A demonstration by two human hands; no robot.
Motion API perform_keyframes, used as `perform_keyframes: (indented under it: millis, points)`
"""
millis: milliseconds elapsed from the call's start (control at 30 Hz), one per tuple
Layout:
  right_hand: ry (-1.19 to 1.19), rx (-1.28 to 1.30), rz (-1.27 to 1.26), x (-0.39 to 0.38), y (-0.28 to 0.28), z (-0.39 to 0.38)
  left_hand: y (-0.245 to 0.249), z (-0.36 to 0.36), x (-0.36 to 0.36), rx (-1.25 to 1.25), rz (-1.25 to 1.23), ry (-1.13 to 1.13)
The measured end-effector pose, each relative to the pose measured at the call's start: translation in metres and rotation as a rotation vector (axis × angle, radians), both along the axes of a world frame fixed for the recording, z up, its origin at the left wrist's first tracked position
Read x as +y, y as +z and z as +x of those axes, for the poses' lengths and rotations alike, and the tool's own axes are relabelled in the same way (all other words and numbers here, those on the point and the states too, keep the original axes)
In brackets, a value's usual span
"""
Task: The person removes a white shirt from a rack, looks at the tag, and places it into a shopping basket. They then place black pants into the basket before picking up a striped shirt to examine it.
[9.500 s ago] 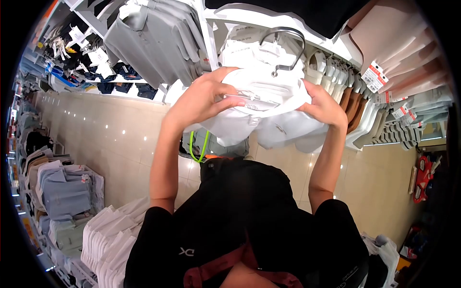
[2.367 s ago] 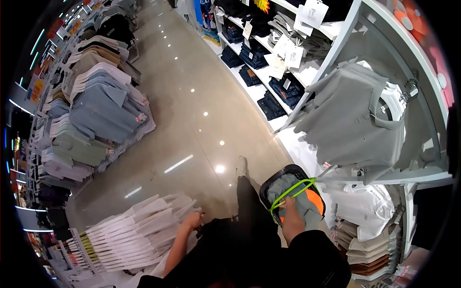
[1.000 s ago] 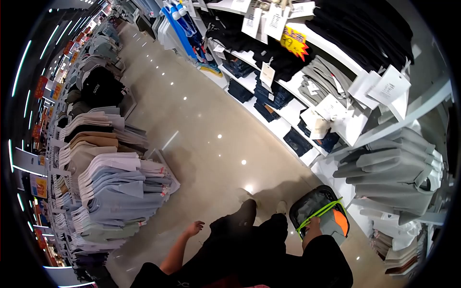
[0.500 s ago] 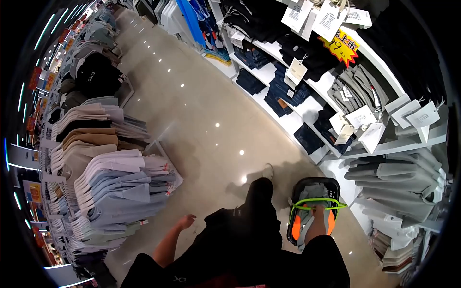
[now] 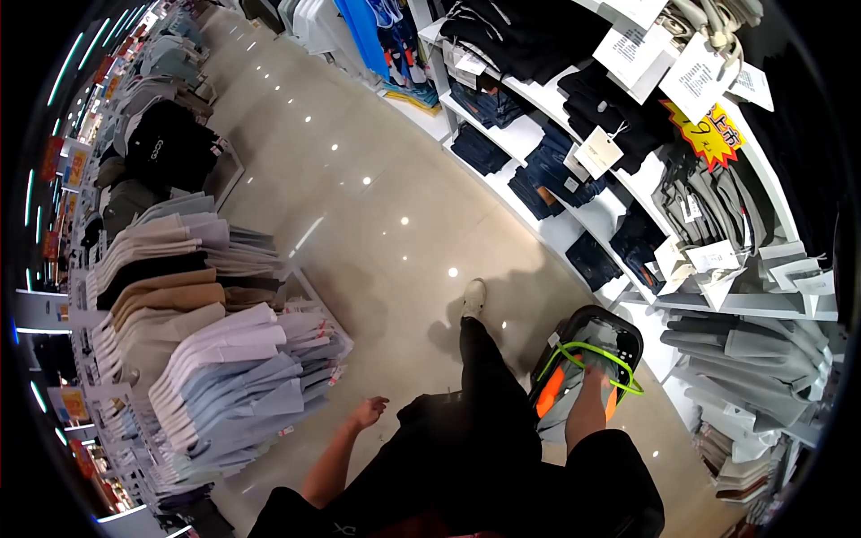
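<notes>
My right hand (image 5: 595, 372) is closed round the bright green handle (image 5: 587, 348) of a black shopping basket (image 5: 628, 328) at the lower right. Grey and orange cloth (image 5: 558, 387) lies inside the basket. My left hand (image 5: 369, 412) hangs free at the lower middle, fingers apart, with nothing in it; the rack of light shirts (image 5: 242, 386) is the nearest thing on its left. One white shoe (image 5: 474, 299) shows on the floor ahead of my dark trousers.
Racks of shirts and a black top (image 5: 170, 145) line the left side. On the right stand white shelves (image 5: 574, 229) with folded jeans (image 5: 484, 149), hanging paper tags (image 5: 599, 152) and grey shirts (image 5: 753, 359). A tiled aisle floor (image 5: 359, 206) runs between them.
A foot has stepped forward and its white shoe now shows fully. The basket has tilted and shifted slightly up. My left hand has moved a little right. The shelves appear shifted right and closer.
</notes>
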State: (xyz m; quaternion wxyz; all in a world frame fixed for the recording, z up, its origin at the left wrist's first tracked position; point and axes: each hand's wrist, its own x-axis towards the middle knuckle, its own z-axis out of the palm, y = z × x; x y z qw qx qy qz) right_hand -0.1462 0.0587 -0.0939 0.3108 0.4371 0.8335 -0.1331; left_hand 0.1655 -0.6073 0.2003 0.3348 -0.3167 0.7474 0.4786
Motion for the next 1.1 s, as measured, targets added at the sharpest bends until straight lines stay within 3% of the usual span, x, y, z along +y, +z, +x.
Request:
perform_keyframes:
  millis: [67, 133, 233, 367, 400, 433, 467, 600, 667, 700, 800, 833, 867, 967, 1000, 1033, 1100]
  points:
    - [0.416, -0.212, 0.103, -0.009, -0.012, -0.009, -0.011, -0.001, -0.023, -0.013, 0.004, -0.029]
    - [0.461, -0.230, 0.105, -0.033, -0.004, -0.025, -0.017, -0.010, -0.047, -0.015, 0.007, -0.042]
    - [-1.264, 0.633, -0.414, -0.110, 0.032, -0.051, -0.006, -0.032, -0.091, -0.070, -0.067, -0.052]
    - [-1.195, 0.745, -0.353, -0.203, 0.064, -0.096, 0.007, -0.065, -0.141, 0.068, -0.199, -0.038]
    - [-1.089, 0.710, -0.366, -0.222, 0.060, -0.102, 0.014, -0.082, -0.151, 0.064, -0.188, -0.029]
    - [-1.199, 0.630, -0.569, -0.185, -0.027, -0.101, 0.025, -0.099, -0.159, 0.113, -0.192, 0.008]
    - [-1.109, 0.721, -0.443, -0.248, 0.040, -0.111, 0.031, -0.110, -0.165, 0.160, -0.193, 0.043]
    - [-1.083, 0.640, -0.663, -0.294, 0.035, -0.139, 0.032, -0.123, -0.196, 0.125, -0.188, 0.056]
    - [-1.386, 0.669, -0.694, -0.315, 0.030, -0.135, 0.024, -0.109, -0.227, 0.105, -0.212, -0.011]
    - [-1.147, 0.570, -0.574, -0.335, 0.044, -0.139, 0.020, -0.105, -0.238, 0.100, -0.219, -0.049]
    - [-1.067, 0.606, -0.599, -0.369, 0.084, -0.138, 0.023, -0.101, -0.283, 0.050, -0.191, -0.188]
    - [-1.061, 0.549, -0.761, -0.367, 0.075, -0.137, 0.019, -0.104, -0.303, 0.076, -0.189, -0.238]
    - [-1.055, 0.490, -0.924, -0.371, 0.061, -0.139, 0.050, -0.133, -0.317, 0.029, -0.201, -0.244]
    - [-1.081, 0.643, -0.835, -0.417, 0.063, -0.147, 0.049, -0.168, -0.365, 0.041, -0.227, -0.189]
    - [-1.009, 0.700, -0.960, -0.419, 0.047, -0.142, 0.059, -0.180, -0.373, 0.082, -0.275, -0.235]
    - [-1.018, 0.688, -0.931, -0.430, 0.040, -0.151, 0.064, -0.201, -0.382, 0.132, -0.329, -0.283]
    - [-0.931, 0.732, -1.203, -0.445, 0.023, -0.160, 0.056, -0.212, -0.397, 0.195, -0.369, -0.283]
